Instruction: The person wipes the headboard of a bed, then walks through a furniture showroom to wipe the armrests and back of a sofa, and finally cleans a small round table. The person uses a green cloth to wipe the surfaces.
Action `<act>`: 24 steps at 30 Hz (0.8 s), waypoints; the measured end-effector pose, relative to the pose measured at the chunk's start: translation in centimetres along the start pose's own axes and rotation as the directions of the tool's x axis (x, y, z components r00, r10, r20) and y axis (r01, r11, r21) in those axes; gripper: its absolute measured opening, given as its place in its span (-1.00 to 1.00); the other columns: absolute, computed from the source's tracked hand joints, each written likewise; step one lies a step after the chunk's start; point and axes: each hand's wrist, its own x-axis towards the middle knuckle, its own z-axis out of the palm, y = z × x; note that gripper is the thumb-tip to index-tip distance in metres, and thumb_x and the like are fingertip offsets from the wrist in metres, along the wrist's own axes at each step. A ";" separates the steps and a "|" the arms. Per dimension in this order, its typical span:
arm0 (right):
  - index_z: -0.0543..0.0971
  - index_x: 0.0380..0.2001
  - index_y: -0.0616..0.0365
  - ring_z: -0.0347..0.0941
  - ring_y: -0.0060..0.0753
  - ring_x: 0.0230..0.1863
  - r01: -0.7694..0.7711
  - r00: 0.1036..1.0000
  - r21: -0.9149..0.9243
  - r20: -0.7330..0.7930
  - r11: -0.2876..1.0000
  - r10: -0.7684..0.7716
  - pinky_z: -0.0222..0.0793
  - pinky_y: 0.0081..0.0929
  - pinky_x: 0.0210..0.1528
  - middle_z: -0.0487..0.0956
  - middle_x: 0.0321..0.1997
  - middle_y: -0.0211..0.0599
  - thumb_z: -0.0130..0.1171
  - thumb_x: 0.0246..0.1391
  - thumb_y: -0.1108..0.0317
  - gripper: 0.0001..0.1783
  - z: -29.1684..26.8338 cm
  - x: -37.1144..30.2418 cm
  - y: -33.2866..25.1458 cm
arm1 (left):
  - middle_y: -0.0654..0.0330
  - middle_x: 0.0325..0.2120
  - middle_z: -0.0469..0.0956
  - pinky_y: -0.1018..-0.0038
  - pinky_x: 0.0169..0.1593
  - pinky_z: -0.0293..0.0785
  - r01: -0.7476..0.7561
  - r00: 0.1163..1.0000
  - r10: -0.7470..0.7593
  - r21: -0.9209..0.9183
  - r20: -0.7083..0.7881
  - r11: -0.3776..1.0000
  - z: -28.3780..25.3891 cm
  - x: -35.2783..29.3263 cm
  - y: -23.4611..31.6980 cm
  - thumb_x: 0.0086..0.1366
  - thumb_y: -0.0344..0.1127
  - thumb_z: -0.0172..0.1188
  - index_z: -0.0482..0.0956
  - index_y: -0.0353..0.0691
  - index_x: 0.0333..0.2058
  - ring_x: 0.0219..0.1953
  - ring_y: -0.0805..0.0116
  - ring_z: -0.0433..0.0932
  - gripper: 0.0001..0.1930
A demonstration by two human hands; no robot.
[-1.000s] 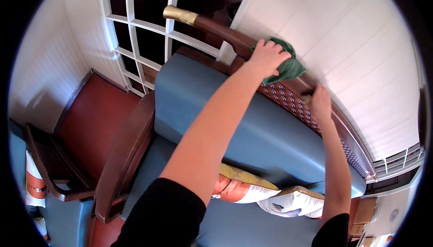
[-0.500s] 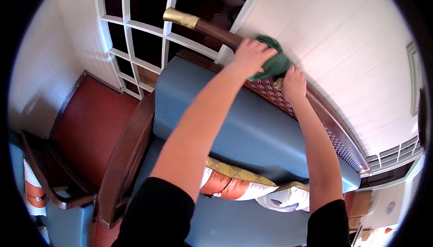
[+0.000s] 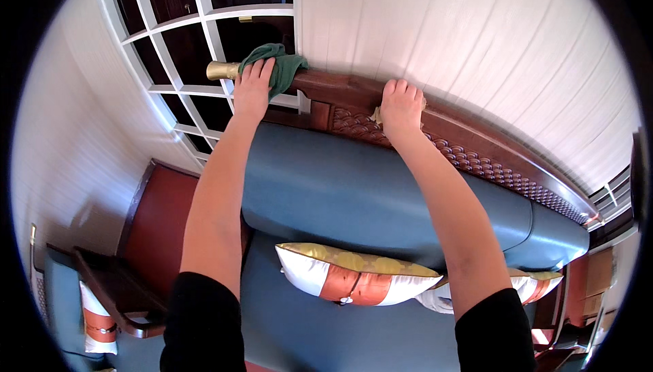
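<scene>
My left hand [image 3: 253, 88] presses a crumpled green cloth [image 3: 287, 69] over the dark wooden top rail [image 3: 333, 81] of a sofa, with its fingers bent round the cloth. Right beside it, the rail's gold-coloured end cap [image 3: 222, 71] sticks out. Farther right along the rail, my right hand [image 3: 403, 105] is closed. Bits of a crumpled beige thing, seemingly a cloth, show at both sides of its fist, over the carved scale-pattern panel [image 3: 350, 122]. Most of that beige thing is hidden by the hand.
Below lie the sofa's blue back cushion [image 3: 326, 181] and seat [image 3: 292, 324], with white, orange and yellow pillows [image 3: 357, 289] on it. A white lattice [image 3: 204, 15] stands behind at left, a pale wall [image 3: 442, 25] behind the rail. A dark wooden armchair [image 3: 119, 287] is at left.
My left hand has slid the green cloth left along the rail towards the gold end. The hands are now wider apart. The view has shifted and turned.
</scene>
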 end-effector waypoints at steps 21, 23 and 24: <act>0.38 -0.10 0.13 0.50 -0.10 -0.11 -0.002 1.000 -0.107 0.020 0.994 0.004 0.41 -0.15 -0.04 0.47 -0.11 -0.16 -0.03 0.16 0.28 -0.73 1.5 0.8 0.2 | -0.14 -0.19 0.56 0.18 0.00 0.42 0.877 0.438 -0.811 -0.385 0.389 0.288 -11.2 -37.2 -0.8 0.23 -0.41 0.07 0.39 -0.24 0.04 -0.08 -0.12 0.53 -0.63; 0.38 -0.13 0.13 0.50 -0.09 -0.09 0.011 1.000 -0.123 0.022 0.992 -0.008 0.42 -0.14 -0.03 0.48 -0.12 -0.16 -0.05 0.18 0.28 -0.76 2.1 1.1 0.6 | -0.15 -0.17 0.55 0.18 0.02 0.42 0.929 0.341 -0.882 -0.260 0.327 0.263 -12.4 -40.9 -3.3 0.23 -0.41 0.09 0.38 -0.26 0.05 -0.05 -0.11 0.52 -0.61; 0.38 -0.14 0.12 0.50 -0.08 -0.09 0.006 1.000 -0.119 0.031 0.993 -0.002 0.42 -0.14 -0.03 0.48 -0.12 -0.15 -0.06 0.19 0.28 -0.77 1.9 1.3 0.6 | -0.14 -0.13 0.54 0.18 0.04 0.40 0.933 0.342 -0.897 -0.214 0.282 0.289 -13.0 -42.8 -4.6 0.23 -0.42 0.10 0.37 -0.27 0.06 -0.03 -0.11 0.50 -0.60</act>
